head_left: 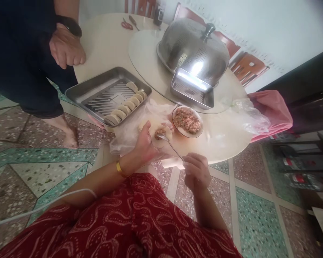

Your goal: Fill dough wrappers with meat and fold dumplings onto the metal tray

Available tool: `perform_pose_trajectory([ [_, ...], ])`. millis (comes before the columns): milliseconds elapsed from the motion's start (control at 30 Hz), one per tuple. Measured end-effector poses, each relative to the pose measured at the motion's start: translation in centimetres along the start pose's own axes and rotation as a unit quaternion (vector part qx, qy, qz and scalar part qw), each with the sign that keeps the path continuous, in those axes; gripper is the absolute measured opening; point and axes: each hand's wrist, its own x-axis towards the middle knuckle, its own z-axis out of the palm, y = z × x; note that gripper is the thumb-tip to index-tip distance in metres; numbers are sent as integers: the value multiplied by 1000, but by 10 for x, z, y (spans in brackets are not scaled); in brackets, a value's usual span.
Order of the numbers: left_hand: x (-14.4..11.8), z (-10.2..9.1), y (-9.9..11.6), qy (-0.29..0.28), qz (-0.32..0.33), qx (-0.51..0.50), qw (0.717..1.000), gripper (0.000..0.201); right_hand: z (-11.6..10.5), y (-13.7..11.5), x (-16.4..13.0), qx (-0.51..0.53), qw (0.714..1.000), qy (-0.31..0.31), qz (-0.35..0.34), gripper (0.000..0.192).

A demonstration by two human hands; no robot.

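At the centre of the frame the left hand (145,141) cups a round dumpling wrapper (158,134) with a dab of filling on it, fingers curled under it — the right hand (195,172), just below and right, pinches a spoon (171,144) whose tip rests on that filling. A bowl of minced filling (187,121) sits just right on the table (107,43), a metal tray (91,93) of folded dumplings (125,105) to the left — another person's hand (66,48) hangs at upper left.

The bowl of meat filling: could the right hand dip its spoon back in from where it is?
Probably yes. The bowl sits just beyond the right hand, and nothing lies between the spoon and it.
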Motion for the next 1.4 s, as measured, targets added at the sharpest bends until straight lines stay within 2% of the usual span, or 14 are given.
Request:
perform_pose_trajectory([
  [133, 0, 5, -1, 12, 3, 5, 1000, 48, -4, 1, -1, 18, 999, 48, 16, 21],
  [333, 0, 6, -1, 5, -15, -9, 1000, 45, -3, 0, -4, 34, 998, 22, 49, 20],
  [533, 0, 8, -2, -2, -13, -1, 1000, 45, -4, 4, -9, 14, 993, 81, 81, 22],
  [767, 1, 8, -5, 12, -11, -1, 1000, 51, 3, 5, -13, 0, 994, 57, 93, 23],
  [933, 0, 11, -6, 30, -4, 5, 1000, 52, 2, 5, -13, 3, 992, 90, 89, 23],
  [1067, 1, 8, -8, 22, 6, 16, 1000, 52, 1, 5, -14, 6, 993, 64, 96, 22],
  [1133, 3, 4, -8, 38, 9, 29, 999, 52, 0, 6, -12, -1, 994, 65, 90, 22],
  [1233, 3, 1, -7, 56, -19, 53, 997, 54, -3, 9, -7, -3, 995, 69, 78, 20],
  [1400, -4, 9, -4, 73, -66, 78, 992, 56, -2, 13, 0, 34, 998, 25, 53, 21],
])
